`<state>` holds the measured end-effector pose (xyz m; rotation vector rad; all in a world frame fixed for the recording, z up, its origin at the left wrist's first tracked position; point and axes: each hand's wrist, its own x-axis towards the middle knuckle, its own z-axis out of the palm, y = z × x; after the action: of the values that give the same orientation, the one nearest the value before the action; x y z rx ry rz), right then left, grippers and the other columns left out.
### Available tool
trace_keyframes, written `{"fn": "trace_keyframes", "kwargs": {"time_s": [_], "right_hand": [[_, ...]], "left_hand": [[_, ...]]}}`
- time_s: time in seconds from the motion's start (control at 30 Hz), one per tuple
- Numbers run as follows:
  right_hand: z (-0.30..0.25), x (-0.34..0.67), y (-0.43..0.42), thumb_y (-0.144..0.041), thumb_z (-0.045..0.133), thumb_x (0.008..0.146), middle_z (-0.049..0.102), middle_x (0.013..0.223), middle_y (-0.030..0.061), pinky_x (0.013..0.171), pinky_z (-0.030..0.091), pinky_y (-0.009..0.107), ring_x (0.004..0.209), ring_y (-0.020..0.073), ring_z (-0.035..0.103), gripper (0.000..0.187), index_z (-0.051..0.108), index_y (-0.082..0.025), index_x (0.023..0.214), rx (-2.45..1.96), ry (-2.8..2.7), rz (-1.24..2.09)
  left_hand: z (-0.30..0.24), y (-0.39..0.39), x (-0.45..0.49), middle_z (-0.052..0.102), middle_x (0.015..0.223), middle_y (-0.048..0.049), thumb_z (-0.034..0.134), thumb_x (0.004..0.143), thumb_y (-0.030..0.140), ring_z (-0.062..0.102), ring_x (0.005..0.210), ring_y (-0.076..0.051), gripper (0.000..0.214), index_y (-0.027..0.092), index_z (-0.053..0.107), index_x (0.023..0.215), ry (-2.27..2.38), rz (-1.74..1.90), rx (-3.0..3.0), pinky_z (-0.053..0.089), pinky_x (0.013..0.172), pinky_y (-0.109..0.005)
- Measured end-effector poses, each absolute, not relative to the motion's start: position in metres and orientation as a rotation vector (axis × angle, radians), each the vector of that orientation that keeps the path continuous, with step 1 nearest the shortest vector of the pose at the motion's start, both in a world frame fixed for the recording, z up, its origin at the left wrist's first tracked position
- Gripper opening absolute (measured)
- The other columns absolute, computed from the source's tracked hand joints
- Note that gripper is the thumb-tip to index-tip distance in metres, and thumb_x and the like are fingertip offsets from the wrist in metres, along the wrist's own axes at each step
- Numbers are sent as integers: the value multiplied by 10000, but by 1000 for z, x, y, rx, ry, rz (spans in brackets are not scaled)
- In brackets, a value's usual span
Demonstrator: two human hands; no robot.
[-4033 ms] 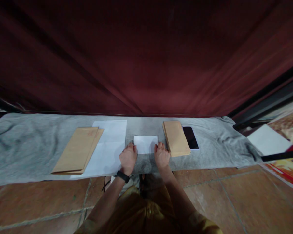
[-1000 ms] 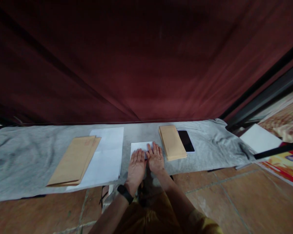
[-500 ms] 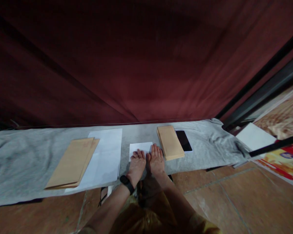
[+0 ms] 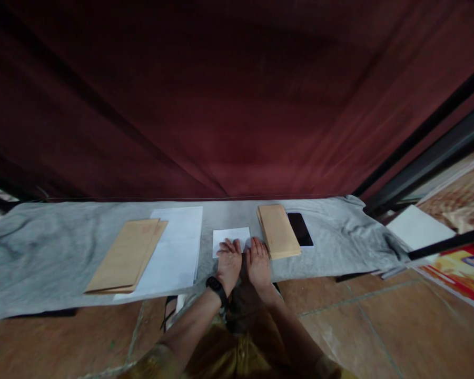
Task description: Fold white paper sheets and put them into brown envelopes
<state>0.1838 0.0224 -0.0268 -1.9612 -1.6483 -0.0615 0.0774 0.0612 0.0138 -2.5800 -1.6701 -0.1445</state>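
A small white folded-looking piece of paper (image 4: 232,234) lies flat on the grey cloth in front of me. My left hand (image 4: 229,259), with a black watch on the wrist, rests on its lower part, fingers stretched out. Close beside it, my right hand (image 4: 258,261) lies flat at the paper's right edge, its fingers extended. Just right of that hand is a small stack of brown envelopes (image 4: 278,231). To the left, more brown envelopes (image 4: 124,255) lie partly over large white sheets (image 4: 181,242).
A dark-screened phone (image 4: 300,229) lies against the right envelopes. Grey cloth (image 4: 335,237) covers the narrow surface. Behind it hangs a dark red curtain (image 4: 237,131). Black metal bars (image 4: 430,131), a white panel (image 4: 421,227) and a colourful printed package (image 4: 468,268) are at the right.
My view has shifted slightly, so everything sits a little further right. Both hands stay on the paper, the left lying slightly flatter across its lower part.
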Motion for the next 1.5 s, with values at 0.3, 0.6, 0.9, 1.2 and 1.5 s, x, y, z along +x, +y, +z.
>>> {"fn": "trace_keyframes", "kwargs": {"time_s": [0.3,0.6,0.9,1.2,1.5], "right_hand": [[-26,189,19,-442,247,1077,569,1473,183,1110,466,433,1361,248,549,579,445,-119,1516,-1728,-1324,358],[-16,171,31,-478,393,1006,710,1286,137,879,600,390,1082,246,715,525,588,-174,1387,-1507,-926,806],[-14,169,34,-475,606,789,703,800,19,526,585,318,631,198,664,410,659,-201,1088,-1406,-680,1051],[-13,188,36,-415,570,813,599,639,-58,447,494,245,472,130,531,384,653,-187,1111,-1509,-873,1011],[2,191,32,-197,503,962,744,985,106,796,542,305,893,230,725,355,615,-159,1297,-2068,-1451,335]], "left_hand": [[54,72,53,734,944,-203,375,960,78,742,872,-289,381,72,607,1263,-1940,-432,-2616,582,781,-412],[45,60,63,755,1038,-121,423,971,325,742,843,-184,273,164,585,1121,-2687,-2505,-2115,593,763,-332],[33,51,63,747,1016,-92,637,836,359,735,874,-186,235,186,600,990,-2864,-3058,-1654,597,811,-351],[18,80,19,620,676,34,663,762,362,569,538,-122,293,168,625,978,-2956,-2268,-1781,461,534,-248],[25,71,10,718,836,-28,654,843,229,697,840,-222,264,222,648,1107,-2965,-1277,-2106,481,726,-293]]}}
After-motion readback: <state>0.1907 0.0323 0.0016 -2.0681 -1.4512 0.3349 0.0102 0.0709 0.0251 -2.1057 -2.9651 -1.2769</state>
